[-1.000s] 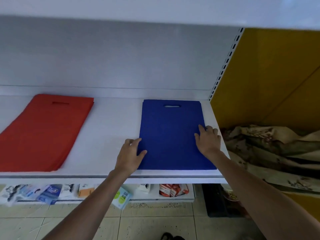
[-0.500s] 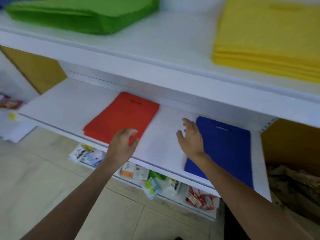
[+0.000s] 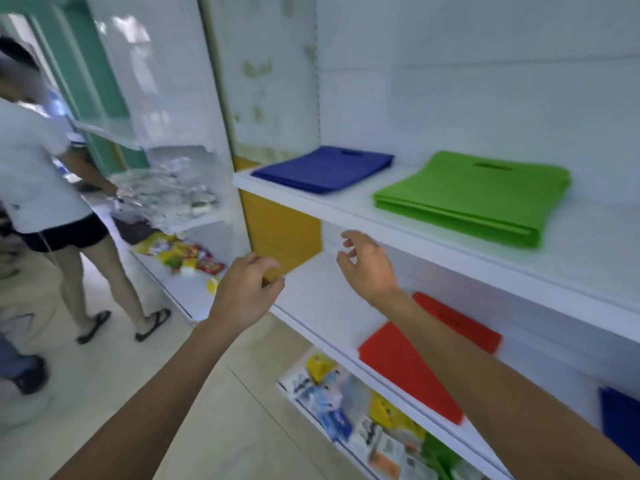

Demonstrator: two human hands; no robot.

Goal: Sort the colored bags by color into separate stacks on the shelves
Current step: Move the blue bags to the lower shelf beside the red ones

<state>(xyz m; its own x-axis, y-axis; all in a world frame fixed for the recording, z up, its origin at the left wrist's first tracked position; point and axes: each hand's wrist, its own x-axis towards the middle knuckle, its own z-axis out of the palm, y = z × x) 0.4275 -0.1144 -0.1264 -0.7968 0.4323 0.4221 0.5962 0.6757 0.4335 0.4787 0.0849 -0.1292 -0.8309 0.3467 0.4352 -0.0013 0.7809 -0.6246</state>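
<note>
Hands: both bare, out in front of the shelving, neither touching a bag
Left hand (image 3: 247,289): grip loosely curled, fingers bent toward the palm, nothing in it, hovering off the front left corner of the middle shelf (image 3: 322,299)
Right hand (image 3: 369,268): grip apart, fingers spread and relaxed, empty, over the middle shelf, just below the lip of the upper shelf (image 3: 346,202)
Blue bags (image 3: 323,168): flat stack at the left end of the upper shelf
Green bags (image 3: 474,195): thicker stack to the right of the blue one, same shelf, a gap between them
Red bags (image 3: 415,375): lying on the middle shelf, partly hidden behind the right forearm
Blue bag (image 3: 620,420): only a sliver at the frame's right edge, middle shelf, blurred
Bottom shelf (image 3: 287,386): jumbled packets, too blurred to read
Bystander (image 3: 41,168): white top, dark shorts, standing on the floor at far left
</note>
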